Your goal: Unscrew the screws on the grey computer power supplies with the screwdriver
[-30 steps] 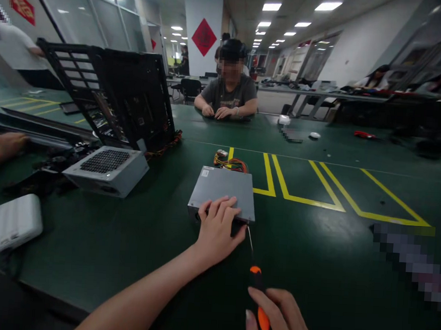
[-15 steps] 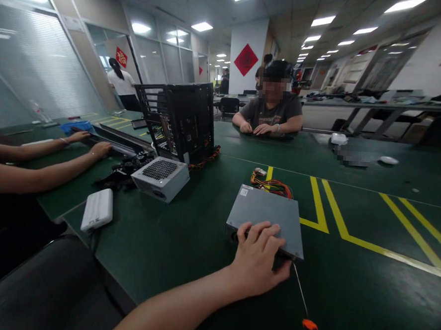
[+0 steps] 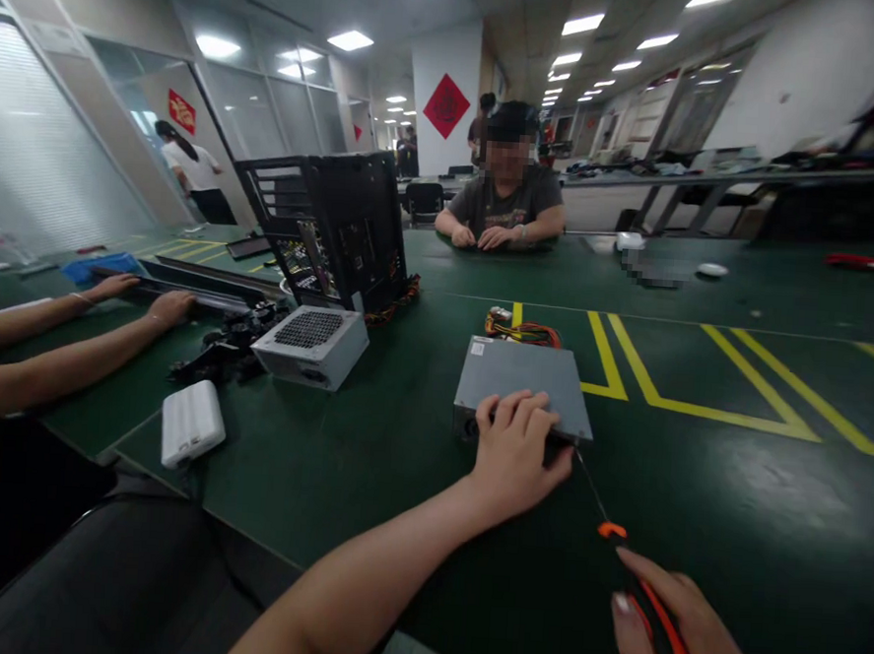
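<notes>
A grey metal computer power supply (image 3: 519, 372) lies on the green table in front of me. My left hand (image 3: 515, 445) grips its near edge, fingers on the top face and thumb low at the near right corner. From the lower right, my right hand (image 3: 686, 619) is closed around the orange and black handle of a screwdriver (image 3: 649, 597). The thin shaft slants up to that same corner, close to my left thumb; whether the tip sits in a screw is too small to tell. A cable bundle (image 3: 530, 331) comes out behind the power supply.
Left of it stand a second power supply (image 3: 314, 344), an open black computer case (image 3: 339, 232) and a white box-shaped device (image 3: 192, 423) with a cable. Another person's hands (image 3: 172, 306) rest on dark panels at far left. A person (image 3: 504, 203) sits across the table.
My view has shifted right and down, so more of my right hand and the screwdriver handle shows. The left hand stays on the power supply, and the screwdriver tip stays at the same corner.
</notes>
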`<state>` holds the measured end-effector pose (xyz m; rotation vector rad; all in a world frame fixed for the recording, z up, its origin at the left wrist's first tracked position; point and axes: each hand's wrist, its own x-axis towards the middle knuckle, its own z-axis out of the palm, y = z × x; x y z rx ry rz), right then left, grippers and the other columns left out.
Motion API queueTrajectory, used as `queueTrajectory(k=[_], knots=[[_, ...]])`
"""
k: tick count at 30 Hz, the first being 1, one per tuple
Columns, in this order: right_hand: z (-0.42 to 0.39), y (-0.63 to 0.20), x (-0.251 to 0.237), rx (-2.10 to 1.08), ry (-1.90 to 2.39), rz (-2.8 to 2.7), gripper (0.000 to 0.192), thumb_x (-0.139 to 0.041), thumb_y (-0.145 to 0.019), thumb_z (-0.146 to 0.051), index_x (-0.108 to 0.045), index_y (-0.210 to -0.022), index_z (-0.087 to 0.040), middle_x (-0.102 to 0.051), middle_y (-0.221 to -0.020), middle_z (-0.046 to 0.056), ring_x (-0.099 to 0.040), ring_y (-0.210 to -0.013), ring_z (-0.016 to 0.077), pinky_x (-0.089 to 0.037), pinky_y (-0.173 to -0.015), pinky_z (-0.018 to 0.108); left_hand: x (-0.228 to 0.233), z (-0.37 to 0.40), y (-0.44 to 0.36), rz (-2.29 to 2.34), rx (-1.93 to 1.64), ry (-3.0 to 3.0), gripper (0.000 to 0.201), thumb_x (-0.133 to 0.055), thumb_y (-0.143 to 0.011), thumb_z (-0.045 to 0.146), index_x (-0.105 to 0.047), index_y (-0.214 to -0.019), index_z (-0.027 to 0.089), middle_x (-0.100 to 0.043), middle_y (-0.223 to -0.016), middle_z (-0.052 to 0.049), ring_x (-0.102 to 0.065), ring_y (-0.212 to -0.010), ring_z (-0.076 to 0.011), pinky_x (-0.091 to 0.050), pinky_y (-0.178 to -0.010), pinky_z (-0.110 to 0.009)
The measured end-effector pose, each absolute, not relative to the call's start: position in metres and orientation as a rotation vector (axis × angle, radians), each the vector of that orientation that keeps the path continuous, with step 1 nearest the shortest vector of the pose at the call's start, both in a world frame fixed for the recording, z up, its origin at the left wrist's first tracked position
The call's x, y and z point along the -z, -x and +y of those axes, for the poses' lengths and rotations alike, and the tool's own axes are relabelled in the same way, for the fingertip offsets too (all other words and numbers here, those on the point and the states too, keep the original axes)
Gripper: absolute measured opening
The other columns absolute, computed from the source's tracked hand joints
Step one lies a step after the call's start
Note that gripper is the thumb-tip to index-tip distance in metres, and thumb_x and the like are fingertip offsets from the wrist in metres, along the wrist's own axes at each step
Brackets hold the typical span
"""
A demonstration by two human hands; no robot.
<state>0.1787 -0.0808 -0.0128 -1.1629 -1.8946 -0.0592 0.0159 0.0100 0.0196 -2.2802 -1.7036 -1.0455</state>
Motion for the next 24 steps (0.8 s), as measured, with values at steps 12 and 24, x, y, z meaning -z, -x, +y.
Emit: queueTrajectory(k=[12, 24], knots=[[-0.098, -0.151, -0.001, 0.039, 1.125, -1.827, 0.023, -0.052, -0.08, -0.016, -0.051, -0.102, -0.017, -0.054, -0.082, 0.005, -0.054, -0.073, 0.0169, -0.047, -0.066, 0.032, -0.025, -0.004, -0.018, -1.695, 1.028, 2.234, 0.025, -0.051, -0.081, 0.034, -0.052, -0.104, 0.022, -0.054, -0.123, -0.004, -0.042, -0.119, -0.0217, -0.026, -0.097, -0.042], [-0.101, -0.152, 0.003, 0.035, 1.118, -1.775, 0.021, -0.052, -0.079, -0.015, -0.052, -0.1, -0.018, -0.054, -0.081, 0.003, -0.054, -0.068, 0.0139, -0.046, -0.063, 0.028, -0.027, -0.01, 0.016, -1.41, 0.778, 2.468, 0.044, -0.047, -0.085, 0.03, -0.041, -0.127, 0.022, -0.042, -0.137, -0.005, -0.033, -0.127, -0.02, -0.024, -0.101, -0.038]])
